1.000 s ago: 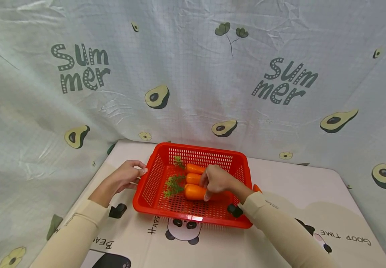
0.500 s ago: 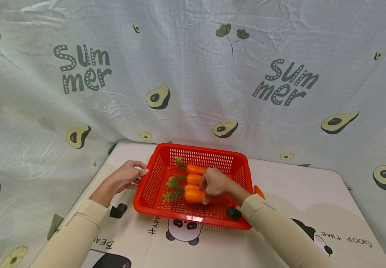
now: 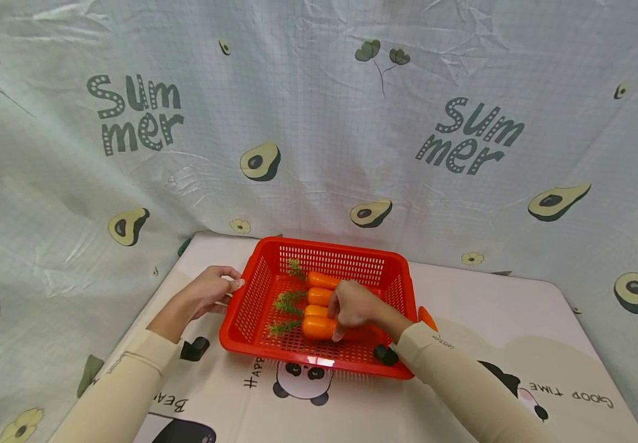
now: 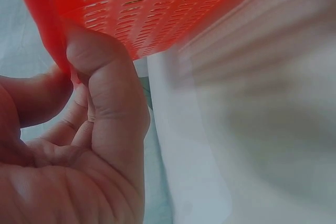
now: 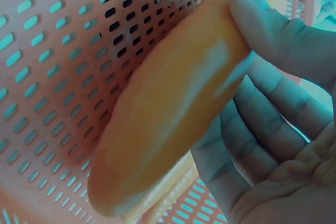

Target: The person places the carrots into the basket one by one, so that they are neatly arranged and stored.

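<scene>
A red slotted basket (image 3: 319,363) holds several orange carrots with green leafy tops, lying side by side with the tops to the left. My right hand (image 3: 354,303) is inside it and grips the nearest carrot (image 3: 317,327), thumb on one side and fingers on the other. The tapered end of that carrot (image 5: 173,98) shows in the right wrist view. Farther back lie another carrot (image 3: 319,296) and the rearmost carrot (image 3: 323,280), partly hidden by this hand. At the basket's left end my left hand (image 3: 215,289) pinches the rim (image 4: 50,30) between thumb and index finger.
Outside the basket, by its right end, an orange thing (image 3: 427,318) is partly hidden by the right sleeve. The basket stands on a pale table (image 3: 496,307) printed with pandas and words. A patterned curtain (image 3: 319,123) hangs behind and at the sides.
My right hand has moved its carrot toward the basket's near side, and another carrot behind it has come into view. The left hand stays at the rim.
</scene>
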`<action>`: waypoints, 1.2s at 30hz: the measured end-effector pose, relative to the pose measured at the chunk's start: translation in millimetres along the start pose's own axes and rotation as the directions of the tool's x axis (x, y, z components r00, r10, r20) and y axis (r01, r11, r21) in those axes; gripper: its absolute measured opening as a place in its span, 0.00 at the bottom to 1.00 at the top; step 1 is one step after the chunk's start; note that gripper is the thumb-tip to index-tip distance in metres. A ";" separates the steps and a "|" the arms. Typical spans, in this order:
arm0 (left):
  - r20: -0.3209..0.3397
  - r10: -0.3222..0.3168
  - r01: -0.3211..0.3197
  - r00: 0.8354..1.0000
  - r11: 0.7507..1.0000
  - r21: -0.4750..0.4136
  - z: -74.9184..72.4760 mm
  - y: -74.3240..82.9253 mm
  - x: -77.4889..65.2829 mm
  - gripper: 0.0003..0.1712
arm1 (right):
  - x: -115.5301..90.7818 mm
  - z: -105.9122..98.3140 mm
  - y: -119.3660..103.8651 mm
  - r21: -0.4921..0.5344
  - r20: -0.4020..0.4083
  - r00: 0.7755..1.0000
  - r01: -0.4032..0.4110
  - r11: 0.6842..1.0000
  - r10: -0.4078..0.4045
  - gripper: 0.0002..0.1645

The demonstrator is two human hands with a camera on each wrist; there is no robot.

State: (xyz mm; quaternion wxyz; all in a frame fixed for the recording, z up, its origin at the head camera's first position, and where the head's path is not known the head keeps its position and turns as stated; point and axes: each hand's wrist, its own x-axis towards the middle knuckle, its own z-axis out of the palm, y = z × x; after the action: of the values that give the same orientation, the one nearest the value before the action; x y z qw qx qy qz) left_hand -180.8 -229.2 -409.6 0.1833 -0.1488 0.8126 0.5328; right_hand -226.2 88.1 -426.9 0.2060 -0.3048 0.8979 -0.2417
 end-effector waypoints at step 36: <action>0.009 0.011 -0.011 1.000 1.000 -0.014 -0.9 -1.5 -0.8 0.15 | 2.2 10.9 -2.0 -0.133 0.054 0.998 -0.014 0.991 0.021 0.15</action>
State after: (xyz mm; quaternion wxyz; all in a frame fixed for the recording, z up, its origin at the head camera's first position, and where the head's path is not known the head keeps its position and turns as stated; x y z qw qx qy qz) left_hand -179.5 -230.6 -410.0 0.1829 -0.1433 0.8088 0.5403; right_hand -221.3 82.0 -435.0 0.2123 -0.3166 0.9086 -0.1709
